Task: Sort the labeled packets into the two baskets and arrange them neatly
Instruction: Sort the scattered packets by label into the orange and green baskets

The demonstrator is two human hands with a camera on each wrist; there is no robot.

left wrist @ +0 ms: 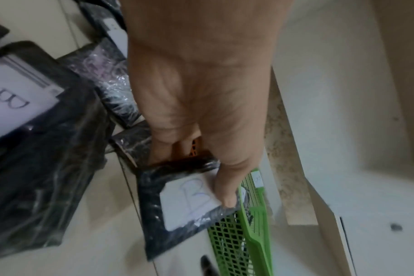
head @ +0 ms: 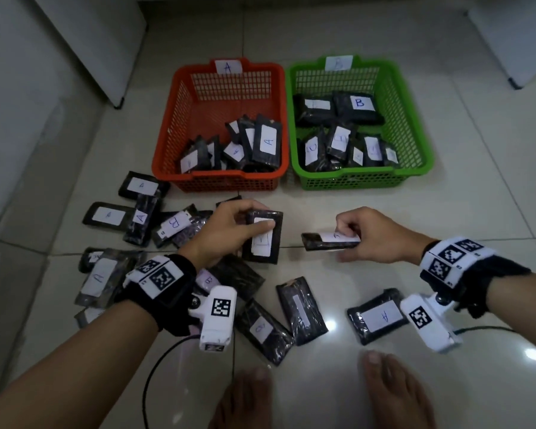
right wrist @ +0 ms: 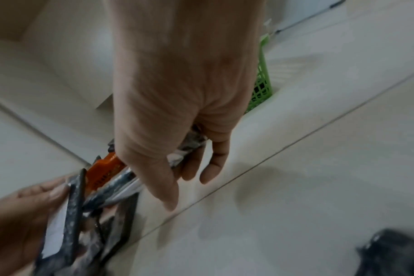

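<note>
Pale glossy floor tiles (head: 338, 212) carry two mesh baskets side by side at the far edge of the working area: an orange basket (head: 167, 144) tagged A and a green basket (head: 415, 131) tagged B, their side walls almost touching. Each holds dark packets with white labels, gathered along its near wall; two more lie flat at mid-floor of the green one. Left hand (head: 226, 230) grips a packet (head: 263, 236) just before the orange basket's near wall, thumb pressed on its label; the left wrist view shows a B there (left wrist: 194, 194). Right hand (head: 375, 236) pinches a second packet (head: 328, 241) by one end, held edge-on above the floor before the green basket; its letter is partly covered. Loose packets (head: 136, 218) lie scattered at the left and near edges, some overlapping. One packet marked A (head: 378, 317) lies alone beside the right wrist.
</note>
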